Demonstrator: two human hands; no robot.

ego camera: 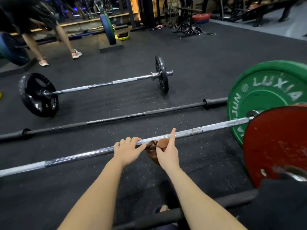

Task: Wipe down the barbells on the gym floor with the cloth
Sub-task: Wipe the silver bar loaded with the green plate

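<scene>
At the far left a person (41, 30) in pale orange shoes bends beside a blue plate (11, 48). Further right, at the back, an upright blue-and-green plate (108, 29) stands on a dark block. On the black rubber floor (199, 63) a barbell with black plates (103, 83) lies farthest off. A bare black bar (116, 117) lies between it and the chrome barbell (74, 156) nearest the camera. At the right a green plate (259, 97) stands at the chrome barbell's end, and a red plate (279, 146), nearer the camera, overlaps it and hides the bar's tip.

The chrome barbell runs aslant from lower left to upper right, shiny with duller knurled stretches and a rusty patch right of the hands. The left hand (127, 151) curls its fingers over the shaft. Just beside it the brown cloth (153, 147) is bunched against the shaft and hangs below it. The right hand (167, 151) pinches it with the thumb, forefinger stretched straight across the bar.

Three barbells lie side by side ahead; there is one cloth, and both hands are at the nearest bar.
</scene>
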